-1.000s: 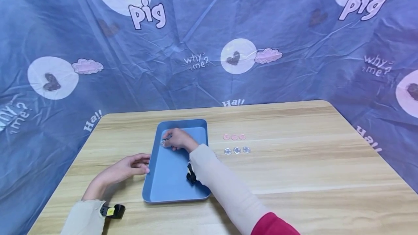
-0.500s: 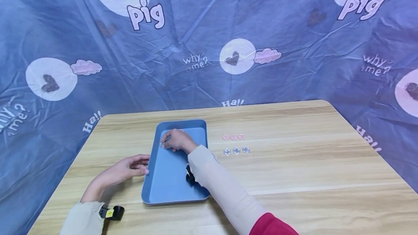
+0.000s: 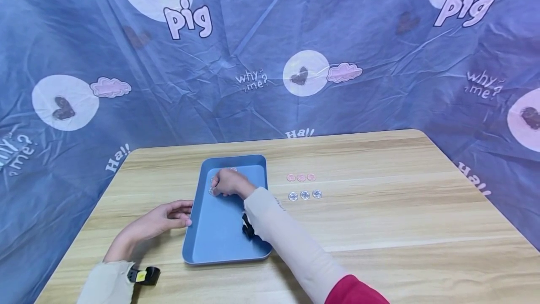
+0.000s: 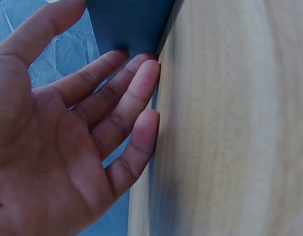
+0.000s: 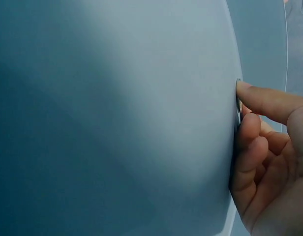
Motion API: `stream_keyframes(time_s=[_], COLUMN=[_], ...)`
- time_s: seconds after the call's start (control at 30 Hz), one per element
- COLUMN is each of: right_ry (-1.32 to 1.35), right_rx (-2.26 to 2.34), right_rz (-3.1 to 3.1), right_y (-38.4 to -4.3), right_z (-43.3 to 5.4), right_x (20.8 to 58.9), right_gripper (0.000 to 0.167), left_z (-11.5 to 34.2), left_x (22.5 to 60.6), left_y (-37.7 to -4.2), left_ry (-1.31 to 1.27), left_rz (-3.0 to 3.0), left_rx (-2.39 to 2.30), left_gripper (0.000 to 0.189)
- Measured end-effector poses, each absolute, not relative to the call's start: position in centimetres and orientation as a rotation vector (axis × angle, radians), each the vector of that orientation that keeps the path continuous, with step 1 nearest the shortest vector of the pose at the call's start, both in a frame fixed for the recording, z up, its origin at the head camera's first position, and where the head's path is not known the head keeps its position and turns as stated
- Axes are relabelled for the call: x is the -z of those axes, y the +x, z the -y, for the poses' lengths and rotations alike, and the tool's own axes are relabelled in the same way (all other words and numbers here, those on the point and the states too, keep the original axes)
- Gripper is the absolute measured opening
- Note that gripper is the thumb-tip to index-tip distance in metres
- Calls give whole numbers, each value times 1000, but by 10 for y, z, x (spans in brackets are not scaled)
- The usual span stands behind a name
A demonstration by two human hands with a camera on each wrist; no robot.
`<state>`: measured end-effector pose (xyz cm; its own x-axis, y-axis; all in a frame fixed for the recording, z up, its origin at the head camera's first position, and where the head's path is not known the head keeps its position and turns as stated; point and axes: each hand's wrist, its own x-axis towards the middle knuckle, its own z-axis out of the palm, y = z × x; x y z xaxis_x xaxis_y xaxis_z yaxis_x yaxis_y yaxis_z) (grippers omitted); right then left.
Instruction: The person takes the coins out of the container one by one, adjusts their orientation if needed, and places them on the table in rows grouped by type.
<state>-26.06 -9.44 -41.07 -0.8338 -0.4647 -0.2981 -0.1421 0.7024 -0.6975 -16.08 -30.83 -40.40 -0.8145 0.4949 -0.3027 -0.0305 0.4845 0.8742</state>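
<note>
My right hand [image 3: 231, 182] is inside the blue tray [image 3: 223, 253], near its far left corner. Between thumb and curled fingers it pinches the edge of a clear round token [image 3: 212, 191], seen edge-on as a thin token [image 5: 238, 96] in the right wrist view. Pink token [image 3: 233, 169] edges show just beyond the knuckles, mostly hidden by the hand. My left hand [image 3: 162, 219] rests beside the tray's left wall, its loosely bent fingertips touching the outside. In the left wrist view that hand [image 4: 68, 132] has nothing in its palm.
Right of the tray lie a row of pink tokens [image 3: 301, 178] and, nearer, a row of clear tokens [image 3: 305, 195]. Another clear token [image 3: 278, 203] is partly hidden by the right sleeve. A printed blue cloth [image 3: 253, 107] hangs behind the wooden table [image 3: 379, 210].
My right hand has shifted slightly nearer along the tray's left side, the clear token moving with its fingertips. The left hand and tray stay about where they were.
</note>
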Motion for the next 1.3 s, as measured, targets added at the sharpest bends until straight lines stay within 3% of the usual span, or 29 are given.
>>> stream_keyframes(time_s=[0.23,0.93,1.3], right_ry=[-508,-714,-667], right_rx=[965,713,924], right_rz=[-2391,-2621,-2469], right_y=[-261,-249,-247], right_z=[93,94,91], right_x=[412,408,404], right_gripper=[12,6,5], left_z=[308,308,307], left_x=[404,402,401], left_y=[-161,-157,-157], left_ry=[392,371,373], left_rz=[-2226,-2286,-2279], left_rx=[-1299,-1233,-1231], left_gripper=[69,69,69])
